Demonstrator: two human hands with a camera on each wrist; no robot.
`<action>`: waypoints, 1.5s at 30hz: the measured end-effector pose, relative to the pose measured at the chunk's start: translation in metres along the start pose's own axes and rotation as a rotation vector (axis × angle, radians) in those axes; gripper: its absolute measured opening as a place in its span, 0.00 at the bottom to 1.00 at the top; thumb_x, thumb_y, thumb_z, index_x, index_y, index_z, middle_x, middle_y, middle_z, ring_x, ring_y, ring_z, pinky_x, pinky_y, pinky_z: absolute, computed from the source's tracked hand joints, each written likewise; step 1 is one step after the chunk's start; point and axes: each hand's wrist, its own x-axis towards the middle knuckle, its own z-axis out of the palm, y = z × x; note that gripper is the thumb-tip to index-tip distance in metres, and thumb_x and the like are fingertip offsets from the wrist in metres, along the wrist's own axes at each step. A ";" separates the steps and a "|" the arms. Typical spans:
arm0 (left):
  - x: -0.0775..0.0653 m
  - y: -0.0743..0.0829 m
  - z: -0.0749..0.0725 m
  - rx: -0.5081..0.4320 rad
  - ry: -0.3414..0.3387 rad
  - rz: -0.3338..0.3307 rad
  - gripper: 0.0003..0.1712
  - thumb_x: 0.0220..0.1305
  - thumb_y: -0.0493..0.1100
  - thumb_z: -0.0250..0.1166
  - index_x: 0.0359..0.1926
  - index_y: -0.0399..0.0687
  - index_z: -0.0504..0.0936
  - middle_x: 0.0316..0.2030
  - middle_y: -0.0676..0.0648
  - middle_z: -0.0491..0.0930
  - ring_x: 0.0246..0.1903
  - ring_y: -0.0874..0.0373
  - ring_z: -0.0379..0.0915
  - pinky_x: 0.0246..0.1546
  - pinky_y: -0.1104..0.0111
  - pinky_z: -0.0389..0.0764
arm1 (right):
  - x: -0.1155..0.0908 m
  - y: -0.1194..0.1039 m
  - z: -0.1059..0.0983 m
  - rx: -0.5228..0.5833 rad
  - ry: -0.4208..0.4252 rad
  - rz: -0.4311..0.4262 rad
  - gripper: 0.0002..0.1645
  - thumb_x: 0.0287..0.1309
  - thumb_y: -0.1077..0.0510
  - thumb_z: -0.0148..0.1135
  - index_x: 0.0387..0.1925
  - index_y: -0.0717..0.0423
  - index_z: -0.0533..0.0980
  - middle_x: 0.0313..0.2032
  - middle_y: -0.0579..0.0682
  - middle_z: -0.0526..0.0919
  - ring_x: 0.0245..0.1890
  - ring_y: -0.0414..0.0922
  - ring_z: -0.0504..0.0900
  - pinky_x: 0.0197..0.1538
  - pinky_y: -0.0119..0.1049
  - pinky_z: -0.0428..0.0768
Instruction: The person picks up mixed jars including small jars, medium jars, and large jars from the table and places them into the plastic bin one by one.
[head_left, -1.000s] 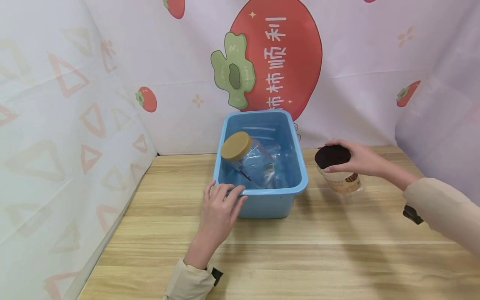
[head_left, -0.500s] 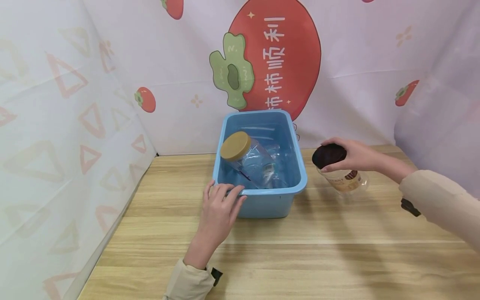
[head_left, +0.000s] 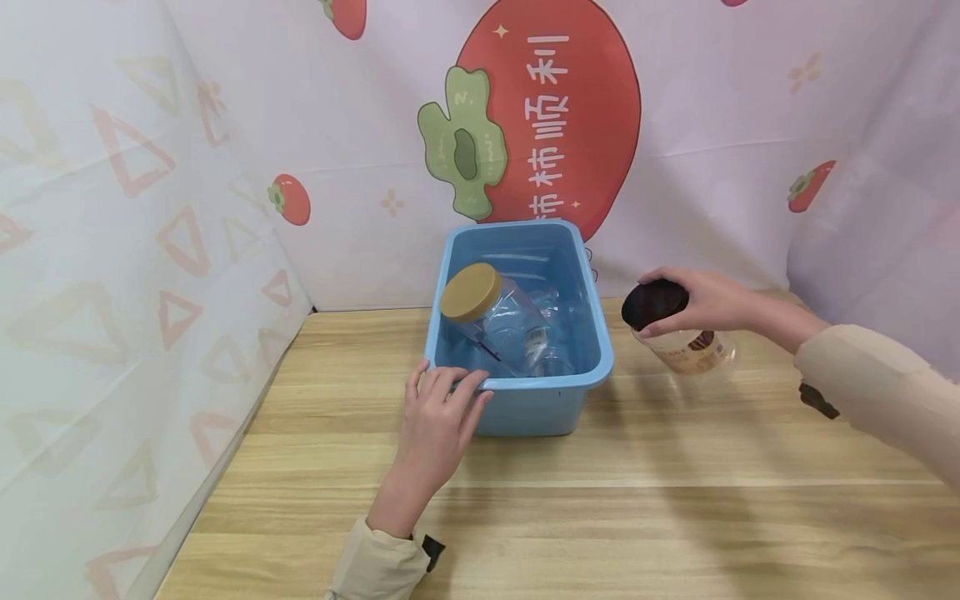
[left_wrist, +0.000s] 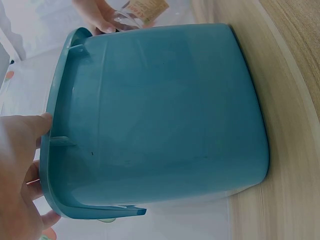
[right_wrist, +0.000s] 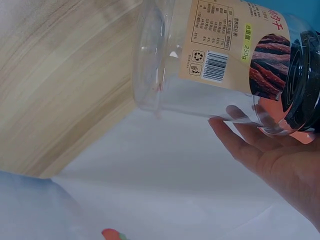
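Observation:
My left hand (head_left: 438, 421) grips the near rim of a blue plastic bin (head_left: 536, 412) at its left corner; in the left wrist view, the fingers and thumb straddle the edge of the bin (left_wrist: 160, 115). Inside lies a clear plastic jar with a gold lid (head_left: 471, 292), leaning on its side, with other clear plastic beside it. To the bin's right, my right hand (head_left: 708, 302) holds a clear jar (head_left: 690, 357) by its black lid end. That jar tilts with its lid toward the bin. The right wrist view shows its beige label (right_wrist: 215, 50) with a meat picture; it looks see-through below.
Bin and hands are over a light wood table (head_left: 555, 533). Behind it hangs a white cloth (head_left: 360, 258) printed with tomatoes, and cloth walls (head_left: 112, 350) close off both sides.
My right hand has shifted slightly left and up, and the black-lidded jar has tilted further, its base swinging out to the right. The left hand and bin stay put.

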 end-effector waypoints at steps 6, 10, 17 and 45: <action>0.001 0.001 -0.001 -0.001 -0.001 -0.001 0.13 0.67 0.44 0.74 0.49 0.44 0.88 0.40 0.43 0.84 0.46 0.44 0.79 0.63 0.36 0.72 | 0.002 -0.005 -0.006 0.014 0.005 0.000 0.47 0.50 0.46 0.84 0.68 0.57 0.73 0.57 0.63 0.81 0.52 0.59 0.80 0.49 0.54 0.82; 0.002 0.002 -0.001 -0.002 -0.003 -0.001 0.13 0.67 0.44 0.74 0.49 0.44 0.88 0.40 0.43 0.84 0.46 0.44 0.80 0.63 0.36 0.72 | 0.004 -0.008 -0.012 0.024 -0.004 0.012 0.47 0.51 0.47 0.83 0.68 0.57 0.72 0.58 0.63 0.80 0.53 0.59 0.80 0.50 0.54 0.82; 0.002 0.002 -0.001 -0.002 -0.008 -0.003 0.13 0.68 0.44 0.73 0.50 0.44 0.88 0.40 0.43 0.84 0.46 0.44 0.79 0.63 0.35 0.72 | 0.008 -0.014 -0.023 -0.019 0.009 0.008 0.48 0.50 0.47 0.84 0.69 0.58 0.72 0.58 0.64 0.81 0.52 0.59 0.81 0.50 0.55 0.83; 0.003 0.003 -0.002 -0.010 0.003 -0.004 0.12 0.72 0.46 0.69 0.50 0.44 0.88 0.40 0.43 0.84 0.46 0.43 0.79 0.62 0.35 0.72 | 0.021 -0.035 -0.050 -0.077 -0.002 0.017 0.49 0.52 0.44 0.82 0.70 0.56 0.71 0.57 0.63 0.82 0.52 0.58 0.80 0.48 0.51 0.81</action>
